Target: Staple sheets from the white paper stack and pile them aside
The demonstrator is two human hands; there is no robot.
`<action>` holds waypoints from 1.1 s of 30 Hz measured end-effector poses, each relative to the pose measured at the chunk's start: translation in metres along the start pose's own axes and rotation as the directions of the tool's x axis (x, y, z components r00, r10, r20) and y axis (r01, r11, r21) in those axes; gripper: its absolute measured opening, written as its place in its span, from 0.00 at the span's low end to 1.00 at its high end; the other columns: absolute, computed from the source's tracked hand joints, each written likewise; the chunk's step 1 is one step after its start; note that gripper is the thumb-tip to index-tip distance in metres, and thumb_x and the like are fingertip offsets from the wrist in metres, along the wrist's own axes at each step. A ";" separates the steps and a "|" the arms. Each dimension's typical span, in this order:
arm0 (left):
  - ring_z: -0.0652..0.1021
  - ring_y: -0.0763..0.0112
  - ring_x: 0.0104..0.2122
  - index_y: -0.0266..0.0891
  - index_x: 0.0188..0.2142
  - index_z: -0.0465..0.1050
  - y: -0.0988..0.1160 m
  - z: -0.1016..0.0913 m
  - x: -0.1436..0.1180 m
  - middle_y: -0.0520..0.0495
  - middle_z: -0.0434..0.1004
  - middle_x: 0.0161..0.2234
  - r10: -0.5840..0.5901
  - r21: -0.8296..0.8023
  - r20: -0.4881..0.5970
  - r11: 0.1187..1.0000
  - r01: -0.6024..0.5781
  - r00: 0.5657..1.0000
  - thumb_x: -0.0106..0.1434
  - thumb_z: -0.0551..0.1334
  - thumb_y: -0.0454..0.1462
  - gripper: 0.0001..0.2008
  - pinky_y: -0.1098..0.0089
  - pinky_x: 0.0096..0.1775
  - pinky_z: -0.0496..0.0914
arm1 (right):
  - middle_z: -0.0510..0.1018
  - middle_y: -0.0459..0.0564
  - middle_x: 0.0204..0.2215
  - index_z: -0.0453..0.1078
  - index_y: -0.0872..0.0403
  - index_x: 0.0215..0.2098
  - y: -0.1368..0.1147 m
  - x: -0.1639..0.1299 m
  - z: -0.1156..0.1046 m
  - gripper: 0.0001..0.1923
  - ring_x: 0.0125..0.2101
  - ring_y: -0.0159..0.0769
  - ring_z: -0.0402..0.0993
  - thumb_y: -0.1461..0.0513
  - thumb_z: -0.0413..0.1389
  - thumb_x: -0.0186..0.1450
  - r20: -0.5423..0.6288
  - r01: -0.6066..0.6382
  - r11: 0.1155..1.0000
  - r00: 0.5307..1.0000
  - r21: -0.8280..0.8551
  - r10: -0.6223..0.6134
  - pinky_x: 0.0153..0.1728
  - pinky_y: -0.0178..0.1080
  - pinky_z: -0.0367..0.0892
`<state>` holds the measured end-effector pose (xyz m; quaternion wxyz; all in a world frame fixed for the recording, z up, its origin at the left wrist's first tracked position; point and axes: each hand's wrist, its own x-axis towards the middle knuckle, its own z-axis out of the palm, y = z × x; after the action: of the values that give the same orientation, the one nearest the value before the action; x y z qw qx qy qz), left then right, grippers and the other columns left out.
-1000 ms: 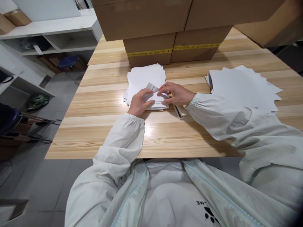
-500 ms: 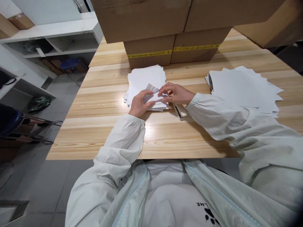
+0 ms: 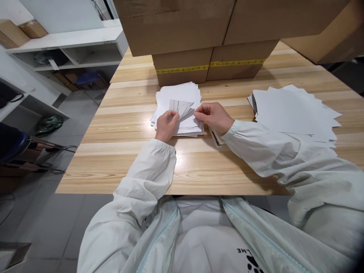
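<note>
Stacked cardboard boxes (image 3: 182, 70) stand close behind a small pile of paper (image 3: 178, 96) on the worktop (image 3: 199, 167); a fanned stack of sheets (image 3: 295, 112) lies well apart to the right. A dark-edged flat item (image 3: 216, 137) lies beside the right wrist. Left hand (image 3: 166, 125) and right hand (image 3: 214, 115) pinch the top sheet (image 3: 180, 107) with closed fingers. Since a second ago its folded flap has lifted higher off the pile.

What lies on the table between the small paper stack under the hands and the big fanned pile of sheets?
In the head view, between the small paper stack and the fanned pile lie the right hand, a small dark-edged object under its wrist, then bare table.
</note>
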<state>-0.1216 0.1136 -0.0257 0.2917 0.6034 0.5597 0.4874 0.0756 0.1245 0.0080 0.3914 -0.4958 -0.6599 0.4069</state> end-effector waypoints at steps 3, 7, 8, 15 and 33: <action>0.72 0.72 0.32 0.39 0.28 0.73 -0.003 -0.001 0.000 0.52 0.74 0.28 0.021 -0.042 0.014 0.999 -0.020 1.000 0.60 0.61 0.38 0.06 0.71 0.38 0.66 | 0.78 0.50 0.23 0.73 0.58 0.25 -0.009 -0.001 0.005 0.11 0.23 0.28 0.71 0.61 0.64 0.64 0.084 -0.235 0.951 0.971 0.202 0.223 0.28 0.33 0.71; 0.69 0.73 0.27 0.39 0.27 0.75 -0.004 -0.004 -0.001 0.53 0.73 0.25 0.009 -0.106 0.066 0.994 -0.002 0.998 0.56 0.64 0.39 0.06 0.70 0.33 0.64 | 0.78 0.51 0.21 0.73 0.59 0.24 -0.014 0.007 0.007 0.16 0.21 0.28 0.73 0.56 0.64 0.64 0.132 -0.371 0.872 0.929 0.320 0.347 0.27 0.32 0.75; 0.68 0.73 0.26 0.39 0.27 0.76 -0.004 -0.005 -0.001 0.53 0.72 0.24 0.002 -0.116 0.077 0.993 0.007 0.997 0.56 0.65 0.41 0.07 0.70 0.32 0.63 | 0.78 0.51 0.21 0.73 0.59 0.24 -0.014 0.008 0.007 0.16 0.21 0.28 0.73 0.56 0.65 0.63 0.141 -0.373 0.869 0.928 0.324 0.345 0.26 0.32 0.75; 0.75 0.69 0.31 0.39 0.31 0.83 -0.003 -0.006 -0.001 0.48 0.82 0.30 0.006 -0.179 0.115 0.984 0.015 0.993 0.55 0.70 0.46 0.12 0.68 0.35 0.68 | 0.80 0.51 0.25 0.75 0.58 0.27 -0.007 0.009 0.006 0.20 0.26 0.29 0.74 0.52 0.72 0.52 0.147 -0.296 0.910 0.954 0.292 0.263 0.28 0.33 0.75; 0.67 0.75 0.23 0.40 0.34 0.85 0.001 -0.007 -0.002 0.52 0.75 0.21 0.021 -0.155 0.128 0.988 -0.001 0.992 0.55 0.71 0.41 0.09 0.69 0.28 0.60 | 0.73 0.46 0.24 0.69 0.55 0.27 -0.010 0.005 0.016 0.27 0.23 0.27 0.69 0.43 0.70 0.49 0.093 -0.173 0.983 0.982 0.065 0.167 0.20 0.31 0.69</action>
<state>-0.1270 0.1103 -0.0228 0.3705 0.6125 0.4966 0.4908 0.0567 0.1256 0.0123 0.3439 -0.5176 -0.6164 0.4836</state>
